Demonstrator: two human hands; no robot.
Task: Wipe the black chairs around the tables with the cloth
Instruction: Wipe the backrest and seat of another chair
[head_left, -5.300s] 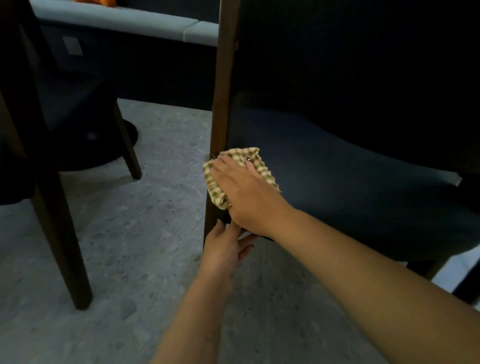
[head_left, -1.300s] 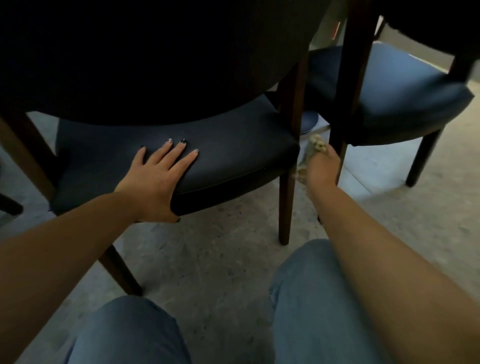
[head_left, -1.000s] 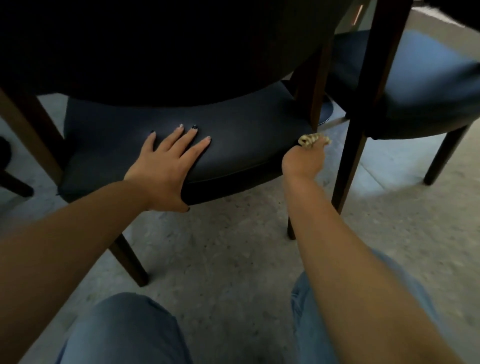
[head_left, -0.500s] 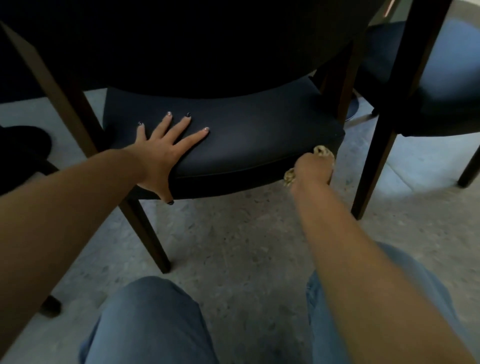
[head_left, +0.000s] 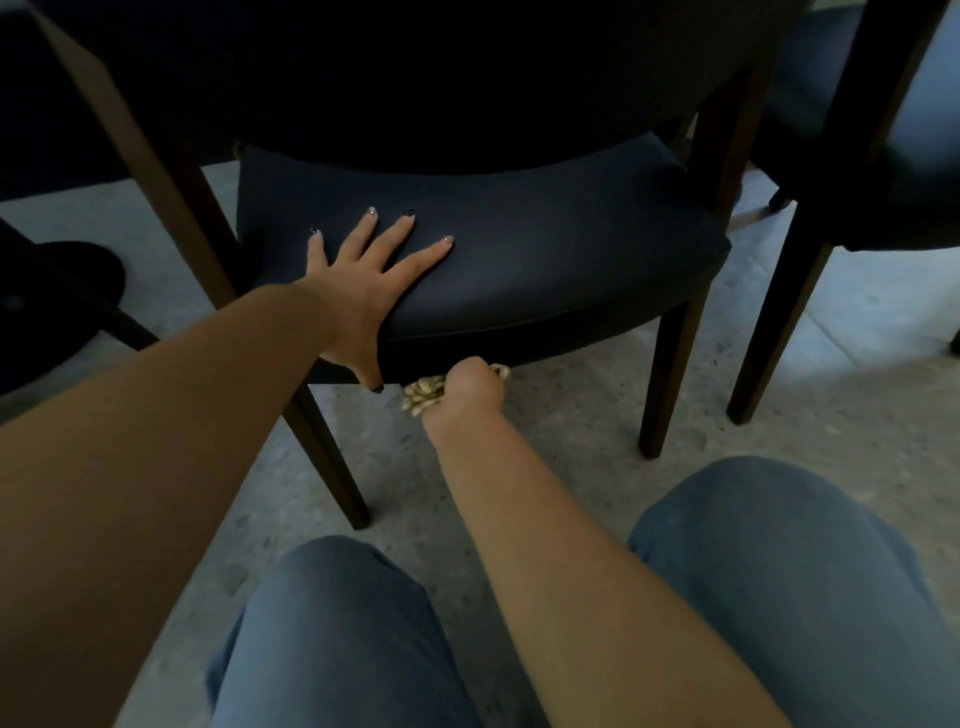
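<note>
Cloth (head_left: 423, 397) under chair seat (head_left: 545, 270)

Chair (head_left: 545, 260): black padded seat, dark wooden legs, upright, centre. Second chair (head_left: 914, 171): same make, at 2 o'clock. Cloth (head_left: 423, 397): tan checked, bunched, under first seat's front edge.

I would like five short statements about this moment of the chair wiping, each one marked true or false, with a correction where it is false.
1. The left hand lies flat with spread fingers on the seat of the black chair. True.
2. The right hand holds the checked cloth on top of the seat cushion. False: it holds the bunched cloth at the lower front edge of the seat, below the cushion.
3. The cloth is spread out flat. False: it is crumpled in the fist.
4. A second chair stands to the right of the one being wiped. True.
5. The person stands upright. False: both knees in blue jeans show low in the view, near the speckled floor.
</note>
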